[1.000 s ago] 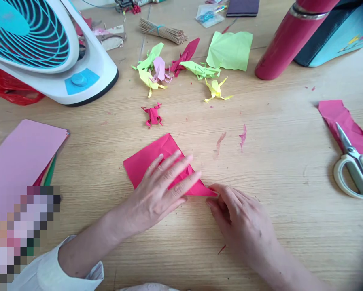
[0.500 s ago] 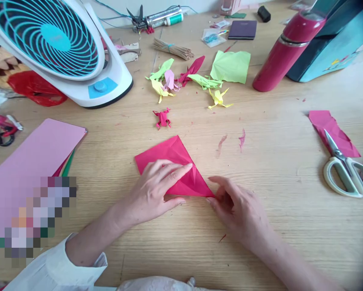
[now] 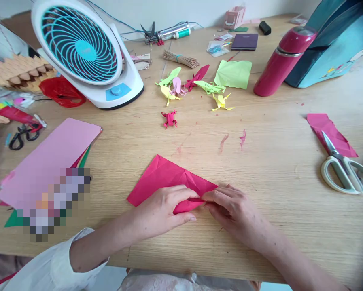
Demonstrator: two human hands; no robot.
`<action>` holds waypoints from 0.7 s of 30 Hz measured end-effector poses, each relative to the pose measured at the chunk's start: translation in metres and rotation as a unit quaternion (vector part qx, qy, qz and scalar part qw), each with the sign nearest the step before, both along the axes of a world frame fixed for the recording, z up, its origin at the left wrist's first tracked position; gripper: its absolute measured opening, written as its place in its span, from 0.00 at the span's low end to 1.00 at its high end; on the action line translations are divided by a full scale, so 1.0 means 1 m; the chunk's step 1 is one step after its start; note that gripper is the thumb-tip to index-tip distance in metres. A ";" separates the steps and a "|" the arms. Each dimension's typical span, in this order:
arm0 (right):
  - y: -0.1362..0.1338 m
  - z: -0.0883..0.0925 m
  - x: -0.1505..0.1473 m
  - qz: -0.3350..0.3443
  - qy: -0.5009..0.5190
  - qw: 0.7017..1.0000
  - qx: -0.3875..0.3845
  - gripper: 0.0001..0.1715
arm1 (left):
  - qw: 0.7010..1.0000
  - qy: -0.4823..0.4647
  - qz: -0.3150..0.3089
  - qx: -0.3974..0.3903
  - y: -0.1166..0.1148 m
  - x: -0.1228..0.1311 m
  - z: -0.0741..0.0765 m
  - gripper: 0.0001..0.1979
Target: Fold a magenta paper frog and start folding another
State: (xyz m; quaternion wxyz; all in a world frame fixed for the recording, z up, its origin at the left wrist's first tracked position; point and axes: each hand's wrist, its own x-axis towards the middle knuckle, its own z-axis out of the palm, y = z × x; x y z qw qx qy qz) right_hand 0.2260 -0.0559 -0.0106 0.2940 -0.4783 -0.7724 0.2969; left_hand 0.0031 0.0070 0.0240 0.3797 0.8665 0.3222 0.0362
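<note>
A sheet of red origami paper (image 3: 157, 182), creased and partly folded, lies on the table in front of me. My left hand (image 3: 169, 206) bears on its lower part, fingertips over a flap that stands slightly raised and the thumb along the near edge. At the right-hand corner, my right hand (image 3: 232, 212) pinches the paper between thumb and bent fingers. Both hands hide parts of the sheet. Beyond it sits a small red paper frog (image 3: 169, 119).
Folded paper figures, including a yellow one (image 3: 221, 102), stand farther back near a light green sheet (image 3: 234, 74). Scissors (image 3: 340, 169) overlap a red paper strip (image 3: 321, 125) at right. A fan (image 3: 123, 91), pink paper stack (image 3: 56, 149), and red flask (image 3: 278, 68) surround the workspace.
The red sheet has turned, its top corner now farther left. My left hand has gone from lying flat to working at the flap, and my right hand has closed on the right corner.
</note>
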 end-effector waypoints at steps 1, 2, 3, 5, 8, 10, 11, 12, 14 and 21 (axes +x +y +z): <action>0.000 0.000 0.000 0.009 -0.003 1.000 0.001 0.08 | 1.000 -0.014 -0.011 -0.010 0.004 0.001 0.001 0.19; -0.001 -0.001 0.000 0.012 -0.005 1.000 0.004 0.08 | 0.999 -0.032 -0.025 -0.011 0.010 0.002 0.001 0.18; -0.001 -0.001 0.000 0.012 -0.006 1.000 0.006 0.08 | 0.998 -0.055 -0.028 0.011 0.016 0.003 0.000 0.14; -0.001 -0.002 0.000 0.009 -0.004 1.000 0.007 0.08 | 0.993 -0.056 -0.014 0.102 0.030 0.005 -0.004 0.13; -0.002 -0.002 0.002 0.005 -0.005 1.000 0.008 0.08 | 0.983 0.011 -0.032 0.182 0.046 0.009 -0.011 0.14; -0.002 -0.002 0.004 0.003 -0.015 1.000 0.015 0.07 | 0.977 0.055 -0.040 0.202 0.054 0.010 -0.011 0.15; -0.003 -0.002 0.004 0.000 -0.029 0.999 0.025 0.06 | 0.977 0.070 -0.044 0.195 0.056 0.010 -0.010 0.15; -0.004 -0.001 0.005 -0.004 -0.051 0.998 0.043 0.05 | 0.979 0.080 -0.046 0.183 0.057 0.010 -0.009 0.15; -0.006 0.000 0.004 -0.003 -0.112 0.989 0.097 0.06 | 0.982 0.091 -0.054 0.158 0.058 0.011 -0.005 0.15; -0.011 0.003 -0.008 0.119 -0.121 0.968 0.184 0.17 | 0.989 0.107 -0.036 0.093 0.056 0.009 0.000 0.14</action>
